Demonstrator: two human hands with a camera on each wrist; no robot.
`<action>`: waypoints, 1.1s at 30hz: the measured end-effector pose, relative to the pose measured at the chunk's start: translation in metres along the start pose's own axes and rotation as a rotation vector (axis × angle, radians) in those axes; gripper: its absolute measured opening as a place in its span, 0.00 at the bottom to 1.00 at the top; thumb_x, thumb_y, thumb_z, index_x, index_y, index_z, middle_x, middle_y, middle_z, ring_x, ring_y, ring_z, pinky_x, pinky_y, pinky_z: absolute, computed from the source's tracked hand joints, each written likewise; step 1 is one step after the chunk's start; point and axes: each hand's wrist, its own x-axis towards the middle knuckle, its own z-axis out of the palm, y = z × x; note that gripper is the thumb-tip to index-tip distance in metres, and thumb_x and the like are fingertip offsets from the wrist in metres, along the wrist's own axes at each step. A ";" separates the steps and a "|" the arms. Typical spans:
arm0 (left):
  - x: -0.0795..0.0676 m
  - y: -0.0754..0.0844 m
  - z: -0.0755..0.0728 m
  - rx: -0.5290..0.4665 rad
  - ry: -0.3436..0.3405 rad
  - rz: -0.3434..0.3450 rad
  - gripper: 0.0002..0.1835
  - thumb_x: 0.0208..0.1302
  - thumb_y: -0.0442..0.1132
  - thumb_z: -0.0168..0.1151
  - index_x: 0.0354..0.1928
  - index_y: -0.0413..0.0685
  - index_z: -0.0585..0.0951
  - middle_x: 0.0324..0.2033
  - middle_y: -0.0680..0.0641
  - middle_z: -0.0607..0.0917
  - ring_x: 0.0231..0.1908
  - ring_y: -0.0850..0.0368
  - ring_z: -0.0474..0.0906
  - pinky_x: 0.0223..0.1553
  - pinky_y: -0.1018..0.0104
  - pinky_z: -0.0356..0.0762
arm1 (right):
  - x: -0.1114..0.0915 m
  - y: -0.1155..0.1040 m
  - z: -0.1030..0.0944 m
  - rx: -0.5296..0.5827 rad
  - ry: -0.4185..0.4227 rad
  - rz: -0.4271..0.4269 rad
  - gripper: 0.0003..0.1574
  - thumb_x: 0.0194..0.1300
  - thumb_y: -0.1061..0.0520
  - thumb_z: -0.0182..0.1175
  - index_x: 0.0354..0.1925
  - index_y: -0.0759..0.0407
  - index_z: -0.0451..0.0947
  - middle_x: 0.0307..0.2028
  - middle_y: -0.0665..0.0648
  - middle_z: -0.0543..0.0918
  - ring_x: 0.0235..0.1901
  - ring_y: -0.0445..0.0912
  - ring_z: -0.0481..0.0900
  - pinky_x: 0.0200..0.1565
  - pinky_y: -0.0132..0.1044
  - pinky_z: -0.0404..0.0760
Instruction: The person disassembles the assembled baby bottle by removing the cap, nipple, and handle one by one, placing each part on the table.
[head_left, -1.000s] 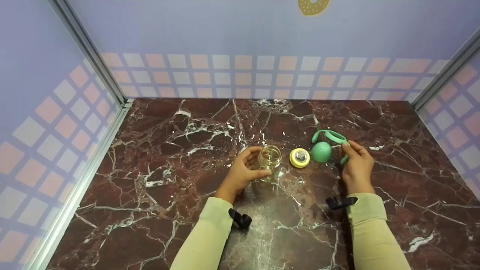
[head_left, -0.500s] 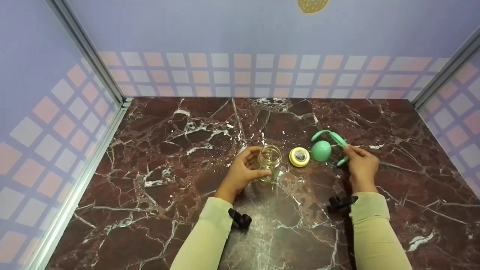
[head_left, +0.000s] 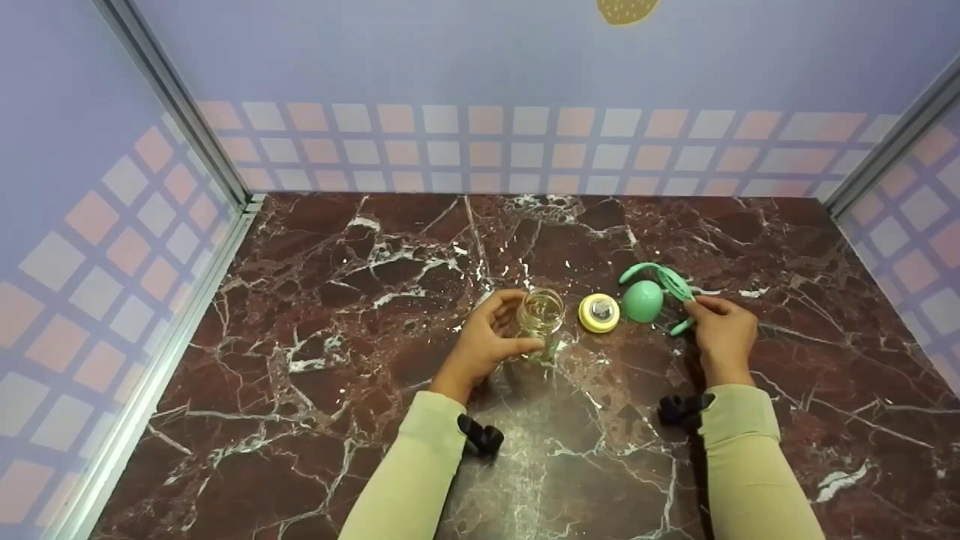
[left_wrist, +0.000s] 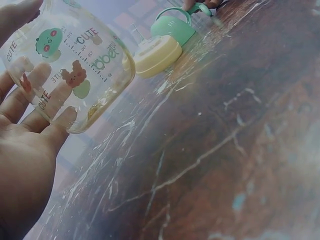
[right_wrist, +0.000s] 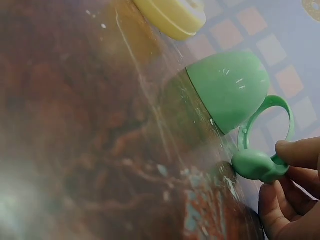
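Observation:
My left hand (head_left: 487,341) holds a clear baby bottle (head_left: 541,322), fingers round its far side and thumb on the near side. In the left wrist view the bottle (left_wrist: 75,65) carries cartoon prints and a measuring scale; its mouth is uncovered in the head view. My right hand (head_left: 724,334) pinches a green bottle handle (head_left: 675,285), a ring with two curved grips. Just left of that handle stands a green domed cap (head_left: 642,301) on the table. Between cap and bottle sits a yellow collar (head_left: 599,313) with a clear part at its centre.
The dark red marbled table (head_left: 337,420) has white veins. A lilac back wall (head_left: 480,60) with pink and white squares rises behind it, and side panels stand at left and right.
The right hand has shifted slightly right and toward me, and the green handle has turned in its fingers. Bottle, collar and cap have stayed in place.

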 end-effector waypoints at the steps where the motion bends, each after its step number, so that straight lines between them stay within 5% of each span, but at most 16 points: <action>1: 0.000 0.000 0.000 0.003 -0.002 0.004 0.39 0.41 0.33 0.79 0.59 0.43 0.72 0.59 0.31 0.76 0.57 0.40 0.76 0.63 0.55 0.72 | 0.000 0.000 0.000 0.002 -0.003 -0.002 0.22 0.60 0.48 0.68 0.50 0.55 0.84 0.40 0.46 0.80 0.33 0.37 0.76 0.31 0.27 0.77; 10: 0.005 0.006 0.001 0.034 0.001 -0.001 0.38 0.44 0.30 0.77 0.60 0.40 0.69 0.58 0.35 0.76 0.60 0.41 0.73 0.65 0.58 0.69 | 0.001 0.004 0.002 -0.020 0.000 -0.061 0.22 0.60 0.48 0.68 0.50 0.57 0.84 0.42 0.49 0.82 0.37 0.37 0.74 0.37 0.27 0.75; 23: 0.017 0.005 -0.003 0.191 0.034 -0.074 0.40 0.42 0.41 0.80 0.57 0.51 0.67 0.60 0.46 0.74 0.67 0.52 0.68 0.69 0.59 0.63 | -0.002 0.003 0.001 -0.014 0.006 -0.077 0.20 0.59 0.49 0.68 0.48 0.57 0.84 0.35 0.43 0.80 0.36 0.37 0.74 0.37 0.28 0.75; 33: 0.027 -0.001 -0.003 0.175 0.035 -0.084 0.40 0.45 0.40 0.79 0.57 0.46 0.64 0.60 0.35 0.73 0.62 0.45 0.73 0.64 0.56 0.71 | -0.004 0.003 -0.001 -0.012 -0.034 -0.055 0.21 0.62 0.48 0.66 0.51 0.55 0.83 0.40 0.47 0.80 0.35 0.38 0.76 0.35 0.30 0.77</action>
